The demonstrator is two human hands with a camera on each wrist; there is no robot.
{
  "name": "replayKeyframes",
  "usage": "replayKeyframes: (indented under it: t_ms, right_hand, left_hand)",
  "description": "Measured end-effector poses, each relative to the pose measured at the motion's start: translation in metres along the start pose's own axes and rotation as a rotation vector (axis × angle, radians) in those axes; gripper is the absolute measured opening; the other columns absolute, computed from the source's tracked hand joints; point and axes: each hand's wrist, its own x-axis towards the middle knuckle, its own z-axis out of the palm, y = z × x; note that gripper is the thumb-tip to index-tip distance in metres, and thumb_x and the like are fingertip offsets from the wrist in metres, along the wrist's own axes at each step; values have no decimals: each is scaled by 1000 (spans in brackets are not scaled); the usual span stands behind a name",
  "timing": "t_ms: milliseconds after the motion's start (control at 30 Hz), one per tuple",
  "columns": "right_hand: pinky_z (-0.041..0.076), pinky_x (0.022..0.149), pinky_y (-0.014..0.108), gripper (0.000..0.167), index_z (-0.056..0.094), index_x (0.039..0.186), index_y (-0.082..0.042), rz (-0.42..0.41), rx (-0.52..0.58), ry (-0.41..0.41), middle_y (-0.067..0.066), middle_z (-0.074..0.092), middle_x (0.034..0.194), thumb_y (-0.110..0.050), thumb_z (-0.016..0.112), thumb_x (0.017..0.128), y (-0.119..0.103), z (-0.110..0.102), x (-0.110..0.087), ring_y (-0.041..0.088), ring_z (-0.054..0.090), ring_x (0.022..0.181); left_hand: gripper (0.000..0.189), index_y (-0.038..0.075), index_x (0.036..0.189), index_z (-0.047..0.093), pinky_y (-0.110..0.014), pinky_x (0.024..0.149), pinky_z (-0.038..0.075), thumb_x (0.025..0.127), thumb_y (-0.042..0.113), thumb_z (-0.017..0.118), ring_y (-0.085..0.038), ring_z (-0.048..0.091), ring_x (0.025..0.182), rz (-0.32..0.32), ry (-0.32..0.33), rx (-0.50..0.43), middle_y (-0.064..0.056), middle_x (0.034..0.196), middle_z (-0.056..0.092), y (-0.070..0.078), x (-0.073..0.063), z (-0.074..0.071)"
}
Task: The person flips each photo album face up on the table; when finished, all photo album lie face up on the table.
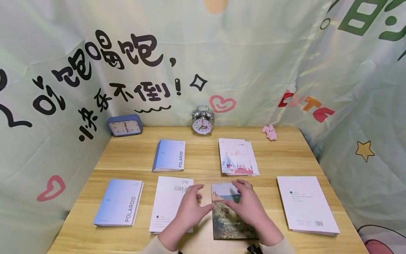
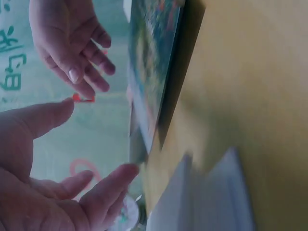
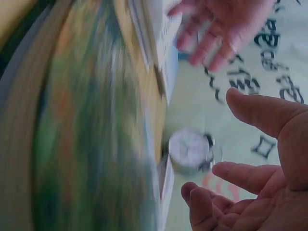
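Observation:
A dark photo album (image 1: 226,222) with a painted landscape cover lies at the front of the table, its lettering toward me. Over its upper right part hovers my right hand (image 1: 247,203), fingers relaxed and spread. My left hand (image 1: 190,208) is between this album and a white book (image 1: 165,201) with Chinese lettering, covering some of the book's right side. Both palms face each other, thumbs toward the album, and neither hand holds anything. In the left wrist view, the fingers of the left hand (image 2: 57,192) are apart; the right wrist view shows the right hand (image 3: 260,178) likewise.
Two blue Polaroid albums (image 1: 117,203) stand left and back left. A white album (image 1: 234,155) with a tent picture lies behind the photo album, another white book (image 1: 307,203) to the right. Along the back are a blue clock (image 1: 125,126), a silver alarm clock (image 1: 203,123) and a pink toy (image 1: 270,132).

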Motion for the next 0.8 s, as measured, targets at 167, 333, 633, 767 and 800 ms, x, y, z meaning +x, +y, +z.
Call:
replayKeyframes:
  t_ms: [167, 333, 633, 767, 800]
  right_hand:
    - [50, 103, 64, 74, 54, 146, 11, 82, -23, 14, 36, 47, 149, -21, 87, 89, 24, -23, -8, 53, 56, 128]
    - [58, 90, 59, 78, 51, 148, 12, 173, -35, -14, 37, 48, 145, -25, 87, 89, 46, -34, -13, 51, 60, 119]
    - [57, 92, 58, 90, 52, 141, 19, 233, -33, -95, 33, 68, 124, -38, 91, 83, 68, -31, -19, 44, 68, 109]
    - [58, 90, 56, 86, 58, 138, 16, 255, -44, -117, 19, 74, 115, -42, 91, 83, 69, -28, -20, 37, 70, 105]
    - [58, 90, 56, 85, 59, 137, 16, 255, -51, -118, 18, 74, 115, -43, 90, 83, 69, -27, -20, 37, 70, 105]
  left_hand:
    - [84, -9, 148, 51, -33, 69, 46, 81, 25, 92, -21, 51, 87, -14, -159, 6, -16, 112, 57, 3, 0, 15]
    - [90, -8, 150, 50, -35, 68, 49, 80, 28, 93, -18, 52, 83, -33, -230, 34, -16, 116, 60, 4, 1, 24]
    - [82, -9, 141, 57, -55, 94, 55, 80, 33, 93, -37, 62, 109, -53, -259, 100, -17, 118, 65, 2, 2, 33]
    - [80, -11, 140, 58, -52, 89, 55, 81, 32, 92, -32, 60, 102, -57, -271, 93, -15, 114, 63, 3, 3, 34]
    - [79, -12, 139, 59, -51, 88, 55, 82, 31, 92, -31, 59, 101, -56, -274, 89, -15, 114, 62, 4, 3, 34]
